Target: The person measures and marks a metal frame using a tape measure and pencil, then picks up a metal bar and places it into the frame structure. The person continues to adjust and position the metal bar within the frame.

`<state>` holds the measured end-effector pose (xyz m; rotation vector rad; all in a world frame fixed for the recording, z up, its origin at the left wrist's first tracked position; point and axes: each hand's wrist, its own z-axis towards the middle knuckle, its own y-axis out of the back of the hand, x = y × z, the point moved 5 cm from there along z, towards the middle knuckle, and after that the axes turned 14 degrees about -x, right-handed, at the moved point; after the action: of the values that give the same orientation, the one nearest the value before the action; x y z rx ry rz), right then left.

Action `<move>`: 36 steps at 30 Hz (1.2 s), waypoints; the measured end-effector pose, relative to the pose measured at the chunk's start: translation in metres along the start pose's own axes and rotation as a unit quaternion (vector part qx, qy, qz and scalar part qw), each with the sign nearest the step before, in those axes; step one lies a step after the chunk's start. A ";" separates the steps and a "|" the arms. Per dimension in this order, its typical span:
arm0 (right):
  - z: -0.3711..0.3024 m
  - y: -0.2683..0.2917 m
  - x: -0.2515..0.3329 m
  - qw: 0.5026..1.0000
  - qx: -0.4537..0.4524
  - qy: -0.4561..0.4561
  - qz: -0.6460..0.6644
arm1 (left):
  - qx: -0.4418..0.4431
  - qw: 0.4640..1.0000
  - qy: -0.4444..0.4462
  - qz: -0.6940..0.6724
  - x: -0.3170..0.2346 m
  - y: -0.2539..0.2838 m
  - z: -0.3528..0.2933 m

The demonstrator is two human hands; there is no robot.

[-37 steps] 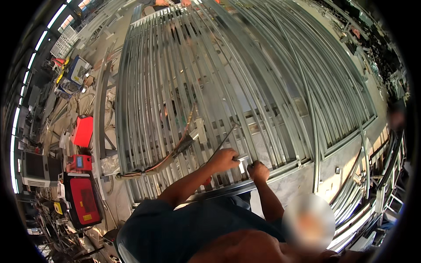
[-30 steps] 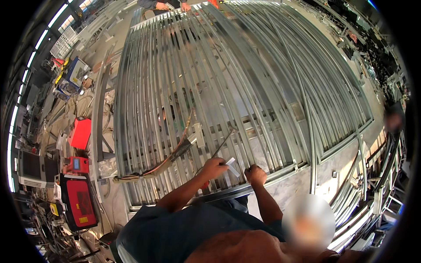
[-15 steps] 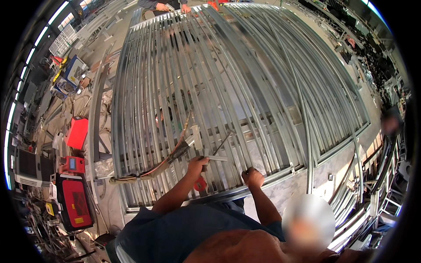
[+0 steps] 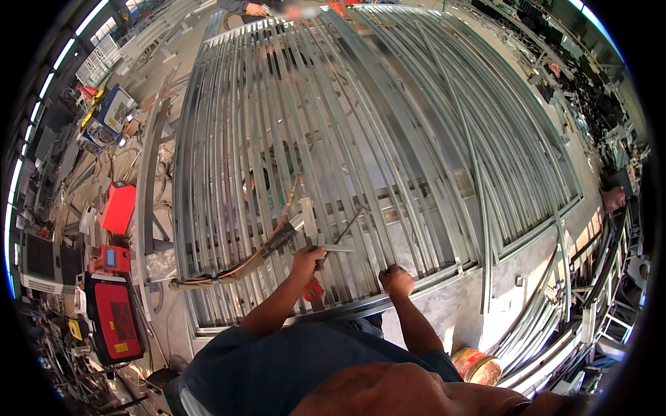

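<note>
A large grid of parallel silvery metal bars (image 4: 339, 161) spreads in front of me. My left hand (image 4: 306, 264) is closed on a light, L-shaped metal piece (image 4: 338, 248), which looks like a try square, above the bars near the front edge. Just below that hand is a round red object (image 4: 313, 290), its kind unclear. My right hand (image 4: 398, 281) is closed at the near ends of the bars, to the right; what its fingers hold is hidden. A thin dark rod (image 4: 349, 227) slants between the hands, farther in.
A cable bundle (image 4: 239, 272) lies over the bars at left. Red machines (image 4: 116, 319) stand on the floor to the left. A bucket (image 4: 477, 366) stands at lower right, near loose metal lengths (image 4: 531, 340). Across the frame, another person's hand (image 4: 257, 10) is at the far edge.
The picture has shifted slightly. My left hand stays on the L-shaped piece and my right hand remains closed at the bars, both nearly in place. The bucket at lower right now shows.
</note>
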<state>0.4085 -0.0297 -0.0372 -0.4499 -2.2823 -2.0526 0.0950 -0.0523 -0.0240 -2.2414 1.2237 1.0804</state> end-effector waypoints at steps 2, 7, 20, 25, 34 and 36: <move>0.001 0.000 0.000 1.000 0.000 0.002 0.007 | 0.000 1.000 0.002 -0.004 0.001 0.000 0.002; 0.000 0.004 0.001 1.000 0.019 -0.007 0.010 | 0.007 1.000 -0.004 -0.022 -0.006 -0.005 -0.002; -0.002 0.004 0.002 0.999 0.046 -0.005 -0.006 | 0.019 0.998 -0.042 -0.048 -0.006 -0.002 0.008; -0.004 -0.001 0.001 0.999 0.036 0.003 -0.010 | 0.017 0.998 -0.036 -0.051 -0.002 0.005 0.013; 0.007 -0.013 -0.003 0.999 0.028 0.018 -0.005 | 0.016 0.998 -0.049 -0.046 0.009 -0.001 0.053; -0.003 -0.008 -0.004 0.999 0.026 0.023 -0.014 | 0.005 0.998 -0.046 -0.038 0.015 0.000 0.049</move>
<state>0.4100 -0.0339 -0.0460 -0.3654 -2.3229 -1.9887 0.0779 -0.0300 -0.0666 -2.1869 1.0949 1.1310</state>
